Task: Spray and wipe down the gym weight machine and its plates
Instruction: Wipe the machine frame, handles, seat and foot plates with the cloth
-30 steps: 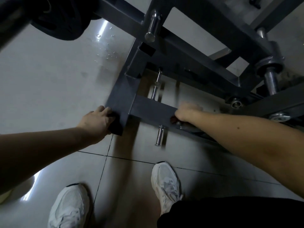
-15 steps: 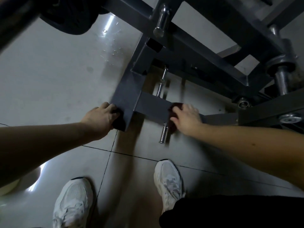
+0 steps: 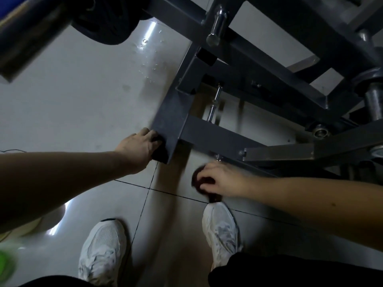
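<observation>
**Two hands low at the machine's foot, wiping in progress**

Two hands work near the floor, at the base of the weight machine (image 3: 269, 65). Our left hand (image 3: 138, 146) grips the near end of the foot beam (image 3: 170, 121), with the fingers curled over a dark piece there. Whether this piece is a rubber cap or a second rag, we cannot tell. Our right hand (image 3: 221, 179) is clenched around a dark cloth (image 3: 200, 181), bunched in the fingers. This hand is blurred. It hovers just under the cross beam (image 3: 217, 137), near the floor (image 3: 83, 100), and seems to be apart from the steel.

We judge that the step in hand is the wiping of the lower frame, with the left hand as a support. Droplets (image 3: 149, 56) lie on the tile beside the foot beam, so some spraying seems to be done in this area. No spray bottle is clearly visible. A green blur (image 3: 6, 264) in the lower left corner is too unclear to name.

For the next move, the cloth must meet the cross beam, flat and with pressure, and travel along its length. The lower face is easy to miss from this angle. Much may be left: the upper beams, the chrome peg (image 3: 216, 27) and the black weight plate (image 3: 107, 27) at the top left also belong to the task.
</observation>
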{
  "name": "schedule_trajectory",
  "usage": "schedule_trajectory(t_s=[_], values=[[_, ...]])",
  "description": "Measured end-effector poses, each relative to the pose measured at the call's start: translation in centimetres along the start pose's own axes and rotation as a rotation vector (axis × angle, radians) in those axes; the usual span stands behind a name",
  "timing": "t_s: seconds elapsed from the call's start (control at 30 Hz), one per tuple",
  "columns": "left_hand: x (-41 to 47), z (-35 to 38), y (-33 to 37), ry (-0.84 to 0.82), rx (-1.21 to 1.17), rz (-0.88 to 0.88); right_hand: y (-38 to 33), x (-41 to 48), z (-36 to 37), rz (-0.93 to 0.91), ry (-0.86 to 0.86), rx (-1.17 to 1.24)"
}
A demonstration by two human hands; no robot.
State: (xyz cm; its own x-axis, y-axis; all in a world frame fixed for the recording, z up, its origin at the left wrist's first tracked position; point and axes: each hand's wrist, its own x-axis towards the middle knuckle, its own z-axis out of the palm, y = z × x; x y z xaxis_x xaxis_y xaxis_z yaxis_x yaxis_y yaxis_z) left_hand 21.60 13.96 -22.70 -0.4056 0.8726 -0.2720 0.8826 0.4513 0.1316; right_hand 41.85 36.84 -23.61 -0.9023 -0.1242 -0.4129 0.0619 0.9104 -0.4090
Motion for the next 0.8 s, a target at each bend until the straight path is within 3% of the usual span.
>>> schedule_trajectory(t_s=[0.07, 0.23, 0.3, 0.4, 0.5, 0.6, 0.8], values=[[0.0, 0.1, -0.2, 0.004, -0.015, 0.007, -1.2, 0.5, -0.5, -0.038, -0.001, 0.124], [-0.2, 0.2, -0.7, 0.046, -0.092, 0.01, -0.1, 2.4, -5.0, -0.007, 0.467, 0.081], [-0.4, 0.4, -0.8, 0.044, -0.112, -0.006, 1.4, 3.0, -5.9, 0.084, 0.548, -0.002], [-0.6, 0.5, -1.1, 0.059, -0.14, -0.021, 3.9, 3.4, -5.2, 0.269, 0.46, -0.102], [-0.7, 0.5, -1.6, 0.077, -0.152, -0.047, 3.6, 3.8, -3.7, 0.352, 0.333, -0.007], [-0.7, 0.7, -1.7, 0.076, -0.191, -0.152, 1.5, 5.7, -1.9, 0.35, 0.25, -0.051], [-0.9, 1.1, -1.2, 0.09, -0.371, -0.292, -1.9, 16.0, -4.4, 0.261, 0.298, -0.064]])
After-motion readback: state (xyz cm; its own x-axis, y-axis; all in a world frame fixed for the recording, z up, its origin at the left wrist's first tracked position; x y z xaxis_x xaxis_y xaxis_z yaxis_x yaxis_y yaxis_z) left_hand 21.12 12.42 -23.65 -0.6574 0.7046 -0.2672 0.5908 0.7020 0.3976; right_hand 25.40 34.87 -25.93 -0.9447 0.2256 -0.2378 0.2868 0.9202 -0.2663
